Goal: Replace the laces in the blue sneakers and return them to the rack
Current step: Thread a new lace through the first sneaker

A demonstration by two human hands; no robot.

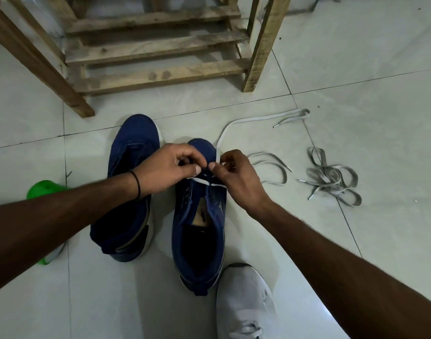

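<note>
The left hand and right hand, fingers curled, pinch a white lace at the front eyelets of one blue sneaker on the tiled floor; the other sneaker stands just left.

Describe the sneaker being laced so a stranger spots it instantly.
Below the wooden rack, two blue sneakers sit on tiles. It is the right sneaker, nearest the loose grey laces. Only it has a white lace threaded, pinched by the left hand and right hand.

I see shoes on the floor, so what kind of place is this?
Probably a shoe corner indoors at home: a tiled floor, a rough wooden rack, and blue sneakers, one being threaded with a white lace.
</note>
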